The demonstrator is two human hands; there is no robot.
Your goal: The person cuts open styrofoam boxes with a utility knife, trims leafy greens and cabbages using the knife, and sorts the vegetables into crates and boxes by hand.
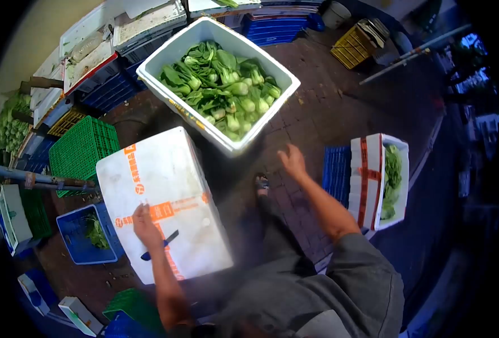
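A white foam box [106, 211] with orange printed tape stands closed at the left centre. Over its lid is my left hand [147, 224], fingers bent together; whether it holds anything is too small to tell. A knife with a dark blade and blue handle [146, 256] lies on the lid, partly behind my left wrist. My right hand [292, 159] hangs in the air with fingers apart and nothing in it, below and right of an open foam box [261, 125]. That box is full of leafy green bok choy [227, 79].
Another foam box of greens [368, 180] stands at the right beside a blue crate [336, 174]. Green crate [86, 146] and blue crate [86, 256] are at the left. A yellow crate [354, 48] sits at the back right. Metal poles cross the left edge.
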